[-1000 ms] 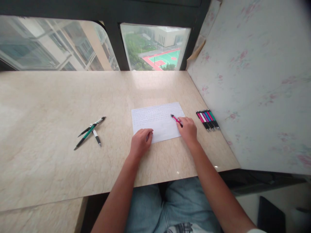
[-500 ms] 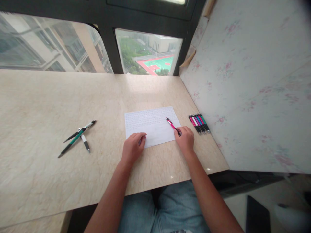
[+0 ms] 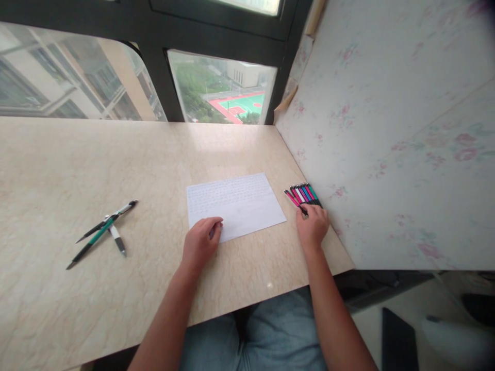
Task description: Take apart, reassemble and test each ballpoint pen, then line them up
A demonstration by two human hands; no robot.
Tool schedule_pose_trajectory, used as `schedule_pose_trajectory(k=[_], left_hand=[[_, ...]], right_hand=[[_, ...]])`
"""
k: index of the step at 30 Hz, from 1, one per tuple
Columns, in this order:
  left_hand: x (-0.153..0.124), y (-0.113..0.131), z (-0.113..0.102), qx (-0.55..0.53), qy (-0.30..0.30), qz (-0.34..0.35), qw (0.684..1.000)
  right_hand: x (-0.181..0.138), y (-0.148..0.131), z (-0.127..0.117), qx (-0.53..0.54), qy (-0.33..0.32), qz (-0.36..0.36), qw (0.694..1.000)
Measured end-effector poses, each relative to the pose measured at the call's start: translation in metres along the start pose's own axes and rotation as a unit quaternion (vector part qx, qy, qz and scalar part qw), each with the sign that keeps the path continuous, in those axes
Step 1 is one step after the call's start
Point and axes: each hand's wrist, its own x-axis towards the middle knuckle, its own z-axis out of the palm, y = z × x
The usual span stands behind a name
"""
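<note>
A white sheet of paper (image 3: 235, 205) with faint handwritten lines lies on the beige marble-look desk (image 3: 116, 170). My left hand (image 3: 201, 242) rests on the sheet's near left corner, fingers curled under, nothing in them. My right hand (image 3: 312, 225) is off the sheet to the right. Its fingers pinch the near end of a pink pen (image 3: 292, 197). That pen lies against the left side of a row of several coloured pens (image 3: 307, 194) beside the wall panel.
Three pens lie crossed in a loose pile (image 3: 101, 232) on the left of the desk. A floral-patterned panel (image 3: 386, 129) walls off the right side. A dark-framed window (image 3: 220, 87) runs along the far edge. My lap shows below the desk's near edge.
My right hand has carried the pink pen off the paper and rightward to the row of pens. My left hand stayed on the sheet. The view has shifted a little.
</note>
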Motion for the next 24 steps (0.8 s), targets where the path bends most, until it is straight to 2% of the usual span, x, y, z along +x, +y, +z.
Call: schedule_pose_trajectory(k=[5,8,11,18,24], left_hand=[[0.000,0.000,0.000,0.001,-0.004,-0.004,1.000],[0.000,0.000,-0.001,-0.001,-0.004,-0.006,1.000],[0.000,0.001,-0.001,-0.006,-0.004,-0.005,1.000],[0.001,0.002,-0.002,-0.011,-0.001,-0.010,1.000],[0.001,0.001,-0.001,-0.016,-0.004,-0.011,1.000]], right_hand=[[-0.006,-0.012,0.005,0.002,-0.057,-0.031,0.998],[-0.008,-0.013,0.006,0.039,-0.077,-0.039,0.996],[-0.009,-0.012,0.006,0.060,-0.079,-0.038,0.994],[-0.006,-0.012,0.005,0.028,-0.088,-0.049,0.995],[0.003,0.000,0.004,-0.024,-0.046,-0.014,0.999]])
